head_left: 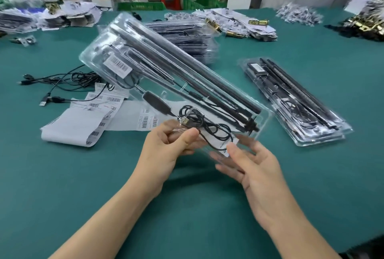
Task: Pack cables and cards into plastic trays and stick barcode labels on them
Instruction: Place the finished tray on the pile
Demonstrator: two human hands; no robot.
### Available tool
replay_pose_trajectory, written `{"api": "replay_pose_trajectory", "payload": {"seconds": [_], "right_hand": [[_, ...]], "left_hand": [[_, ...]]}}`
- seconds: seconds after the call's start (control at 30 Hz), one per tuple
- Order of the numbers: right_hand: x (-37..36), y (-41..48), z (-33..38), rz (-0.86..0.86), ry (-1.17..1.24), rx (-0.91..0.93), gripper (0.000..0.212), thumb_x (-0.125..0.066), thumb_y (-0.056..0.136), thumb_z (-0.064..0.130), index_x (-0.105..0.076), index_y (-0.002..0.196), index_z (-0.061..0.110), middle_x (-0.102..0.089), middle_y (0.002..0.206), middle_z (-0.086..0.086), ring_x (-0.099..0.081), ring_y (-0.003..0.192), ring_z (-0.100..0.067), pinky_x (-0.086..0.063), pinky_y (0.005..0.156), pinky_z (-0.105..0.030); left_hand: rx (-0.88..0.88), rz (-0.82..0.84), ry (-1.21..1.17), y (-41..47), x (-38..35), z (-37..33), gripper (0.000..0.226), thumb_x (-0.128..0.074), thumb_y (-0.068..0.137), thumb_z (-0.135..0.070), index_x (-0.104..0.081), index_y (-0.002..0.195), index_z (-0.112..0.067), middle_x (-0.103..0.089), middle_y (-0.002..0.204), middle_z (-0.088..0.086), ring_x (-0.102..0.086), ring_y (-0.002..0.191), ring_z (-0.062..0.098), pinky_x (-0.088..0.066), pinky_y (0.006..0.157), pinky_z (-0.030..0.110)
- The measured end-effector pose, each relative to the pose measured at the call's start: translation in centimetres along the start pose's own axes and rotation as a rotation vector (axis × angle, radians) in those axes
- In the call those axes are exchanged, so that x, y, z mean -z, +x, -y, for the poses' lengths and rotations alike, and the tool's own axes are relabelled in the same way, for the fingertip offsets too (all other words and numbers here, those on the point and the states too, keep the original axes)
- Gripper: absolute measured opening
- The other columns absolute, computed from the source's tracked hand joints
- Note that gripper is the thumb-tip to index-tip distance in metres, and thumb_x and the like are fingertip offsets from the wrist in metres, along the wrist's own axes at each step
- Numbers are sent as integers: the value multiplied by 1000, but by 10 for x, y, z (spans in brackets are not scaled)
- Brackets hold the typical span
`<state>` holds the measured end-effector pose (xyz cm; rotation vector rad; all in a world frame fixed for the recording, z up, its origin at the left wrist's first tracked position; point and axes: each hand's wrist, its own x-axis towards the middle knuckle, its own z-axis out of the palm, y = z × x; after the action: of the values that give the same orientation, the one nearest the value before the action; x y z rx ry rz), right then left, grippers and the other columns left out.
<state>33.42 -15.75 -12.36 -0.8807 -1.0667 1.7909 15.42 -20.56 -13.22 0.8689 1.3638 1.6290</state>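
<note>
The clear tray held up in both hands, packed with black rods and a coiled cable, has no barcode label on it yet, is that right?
Not quite. The head view shows the clear tray, held in the left hand and right hand and packed with black rods and a coiled cable, already has a barcode label stuck near its far end.

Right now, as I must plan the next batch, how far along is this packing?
Done: packed trays lie stacked at right, with a pile more behind. In hand: the left hand and right hand hold the near end of a filled tray that already bears a barcode label. To do: loose cables and label sheets at left suggest more trays to pack.
</note>
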Motion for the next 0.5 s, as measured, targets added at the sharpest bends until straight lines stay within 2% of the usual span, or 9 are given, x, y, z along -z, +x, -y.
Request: {"api": "replay_pose_trajectory", "payload": {"seconds": [0.07, 0.17, 0.27, 0.4, 0.5], "right_hand": [[1, 0, 3, -26, 46, 30, 34, -79, 76, 23, -66, 107, 14, -77, 93, -10, -76, 94, -38, -62, 67, -28], [12, 7, 15, -71, 74, 68, 25, -75, 80, 19, -65, 102, 15, -75, 83, -4, -77, 91, -36, -61, 64, -25], [29, 19, 34, -146, 105, 108, 19, -70, 82, 15, -62, 100, 16, -74, 82, 0, -77, 92, -32, -61, 65, -24], [64, 39, 61, -309, 178, 136, 12, -68, 90, 13, -62, 101, 14, -76, 93, 3, -77, 99, -27, -61, 74, -23], [86, 61, 76, -496, 214, 100, 23, -68, 94, 9, -60, 115, 6, -71, 111, -4, -77, 95, -18, -62, 74, -26]], "left_hand": [[-11, 25, 47, 0, 0, 0, 47, -74, 78, -41, -66, 104, -3, -80, 90, 5, -77, 85, 15, -59, 68, 23], [2, 136, 91, -3, -2, 1, 38, -67, 85, -39, -68, 118, -19, -80, 101, 2, -77, 95, 18, -61, 72, 27], [17, 217, 143, -7, -3, 1, 29, -66, 96, -39, -68, 123, -26, -80, 105, 0, -76, 98, 19, -61, 75, 27], [40, 231, 173, -8, -5, 1, 20, -60, 94, -42, -73, 109, -37, -80, 102, -1, -77, 94, 18, -59, 74, 25], [44, 247, 185, -9, -6, 1, 25, -61, 87, -55, -73, 105, -43, -80, 101, -2, -77, 92, 19, -60, 75, 27]]}}
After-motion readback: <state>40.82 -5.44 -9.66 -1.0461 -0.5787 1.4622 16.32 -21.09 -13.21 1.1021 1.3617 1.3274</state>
